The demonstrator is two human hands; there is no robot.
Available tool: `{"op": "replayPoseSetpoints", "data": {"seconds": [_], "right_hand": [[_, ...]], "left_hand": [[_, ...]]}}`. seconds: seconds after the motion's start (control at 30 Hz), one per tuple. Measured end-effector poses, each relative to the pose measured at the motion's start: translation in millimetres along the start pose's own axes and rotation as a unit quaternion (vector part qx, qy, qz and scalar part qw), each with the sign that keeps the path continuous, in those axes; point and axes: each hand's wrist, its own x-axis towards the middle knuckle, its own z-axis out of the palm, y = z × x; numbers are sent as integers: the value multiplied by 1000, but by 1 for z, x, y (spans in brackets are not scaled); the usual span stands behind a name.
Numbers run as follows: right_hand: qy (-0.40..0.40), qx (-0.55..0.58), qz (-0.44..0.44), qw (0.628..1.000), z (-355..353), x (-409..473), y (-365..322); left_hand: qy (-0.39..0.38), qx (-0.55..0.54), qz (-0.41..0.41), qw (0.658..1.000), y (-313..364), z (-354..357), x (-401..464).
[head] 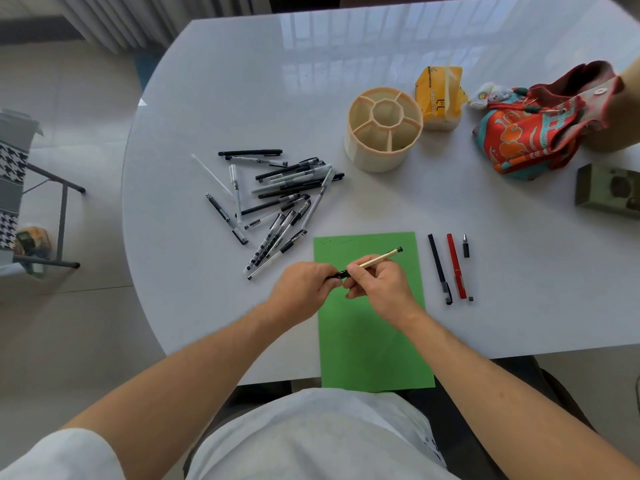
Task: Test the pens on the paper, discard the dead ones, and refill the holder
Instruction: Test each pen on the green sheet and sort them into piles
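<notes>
A green sheet of paper (370,341) lies at the table's near edge, with faint scribbles at its top left. Above it my right hand (379,289) grips the barrel of a gold pen (379,258). My left hand (303,289) pinches the pen's black cap end (335,276). A heap of several black, white and clear pens (277,199) lies left of the paper. To the right of the paper lie a dark blue pen (439,268), a red pen (456,266) and a short black pen piece (466,245). The beige round holder (353,147) with compartments stands behind, holding no pens.
A yellow tissue pack (438,97), a red patterned cloth bag (533,133) and a green box (607,190) sit at the back right of the white table (225,81). Another person's arm (623,109) reaches in at the far right. A metal-legged rack (34,202) stands on the floor left.
</notes>
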Motion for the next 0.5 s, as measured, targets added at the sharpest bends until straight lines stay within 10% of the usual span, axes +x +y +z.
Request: {"op": "replayPoseSetpoints", "data": {"seconds": [0.27, 0.5], "right_hand": [[-83, -108, 9, 991, 34, 31, -13], [135, -233, -38, 962, 55, 124, -48]], "left_hand": [[59, -96, -143, 983, -33, -13, -32], [173, -116, -367, 907, -97, -27, -99]]}}
